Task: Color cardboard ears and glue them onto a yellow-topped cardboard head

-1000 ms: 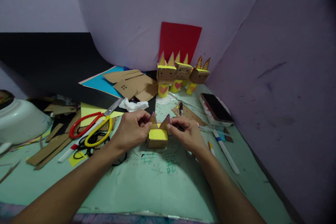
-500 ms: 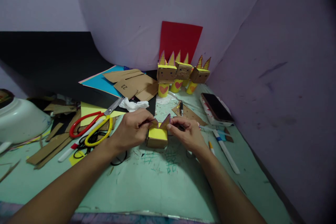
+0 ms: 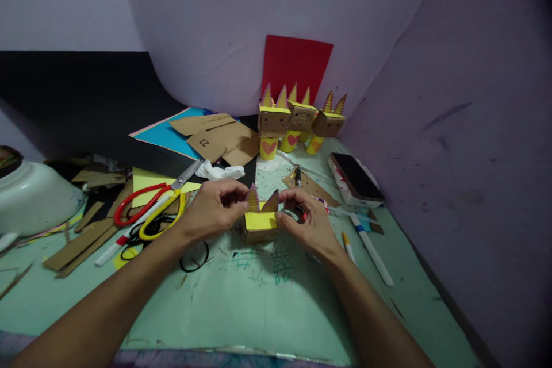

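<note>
A small cardboard box (image 3: 259,228) with a yellow top stands on the green table (image 3: 241,299) in front of me. Two pointed cardboard ears (image 3: 261,200) stick up from its back edge. My left hand (image 3: 213,211) pinches the left ear with thumb and fingers. My right hand (image 3: 304,219) holds the box's right side, its fingertips at the right ear.
Three finished box figures (image 3: 297,121) on yellow cups stand at the back before a red sheet (image 3: 297,66). Scissors (image 3: 155,207), cardboard strips and a white bowl (image 3: 34,195) lie at left. A phone (image 3: 356,178) and pens (image 3: 371,250) lie at right.
The left ear was bent down half a second ago and now stands upright again. Both hands have shifted slightly around the box, which stays in place.
</note>
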The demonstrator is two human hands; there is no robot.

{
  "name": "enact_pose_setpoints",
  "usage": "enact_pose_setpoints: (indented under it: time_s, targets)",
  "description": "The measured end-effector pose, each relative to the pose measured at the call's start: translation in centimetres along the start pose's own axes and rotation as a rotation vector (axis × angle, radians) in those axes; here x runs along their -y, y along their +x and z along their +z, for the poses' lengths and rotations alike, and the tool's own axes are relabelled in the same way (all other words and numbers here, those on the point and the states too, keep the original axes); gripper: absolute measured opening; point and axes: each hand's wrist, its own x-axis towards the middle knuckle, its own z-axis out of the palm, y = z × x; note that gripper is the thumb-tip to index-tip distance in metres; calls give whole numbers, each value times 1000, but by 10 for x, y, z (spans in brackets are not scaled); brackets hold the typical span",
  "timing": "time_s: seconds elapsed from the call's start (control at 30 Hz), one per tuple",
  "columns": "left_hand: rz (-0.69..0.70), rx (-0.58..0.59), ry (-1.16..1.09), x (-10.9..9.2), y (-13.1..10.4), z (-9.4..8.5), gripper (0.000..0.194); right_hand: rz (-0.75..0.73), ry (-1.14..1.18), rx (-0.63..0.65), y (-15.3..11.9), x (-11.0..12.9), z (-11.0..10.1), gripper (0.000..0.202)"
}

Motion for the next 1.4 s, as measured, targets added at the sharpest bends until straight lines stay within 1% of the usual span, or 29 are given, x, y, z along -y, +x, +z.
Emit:
enact_pose_setpoints:
  time_s: [0.17, 0.27, 0.37, 0.43, 0.53, 0.77, 0.87, 0.93, 0.97, 1.03, 1.13, 1.2, 1.27, 1.4]
  targets:
    - [-48, 48, -21, 1, -1, -6, 23, 77, 36, 45, 0, 0, -3, 23]
    - [-69, 45, -37, 1, -1, -8, 23, 103, 67, 54, 0, 0, -3, 25]
    - [-87, 16, -7, 1, -1, -5, 22, 85, 72, 16, 0, -1, 0, 18]
    - [-72, 5, 20, 0, -1, -2, 16, 65, 70, -16, 0, -1, 4, 11]
    - [-39, -2, 18, -1, -2, 4, 9, 50, 65, -46, 3, -2, 7, 10]
    - [-106, -12, 1, -4, -1, 6, 7, 47, 49, -46, 4, -1, 7, 11]
    - [-104, -8, 24, -4, 0, 5, 9, 48, 39, -33, 2, -3, 8, 9]
    - [-97, -11, 43, -3, 0, 5, 11, 15, 32, -29, 1, -3, 9, 8]
    - [-91, -15, 50, -3, 0, 5, 12, -9, 29, -23, 0, -3, 9, 11]
    - [-79, -21, 58, -3, -1, 5, 13, -44, 31, 17, 0, -1, 8, 30]
    - [-71, -16, 49, -3, -1, 4, 12, -22, 42, 133, -1, 3, 8, 67]
    - [-68, -8, 49, -3, -1, 4, 10, 1, 41, 189, -2, 5, 10, 82]
    - [-50, -13, 61, -4, -1, 3, 9, 16, 38, 201, -3, 6, 13, 86]
    - [12, -55, 87, -4, -1, 4, 10, 54, 39, 191, -5, 6, 19, 89]
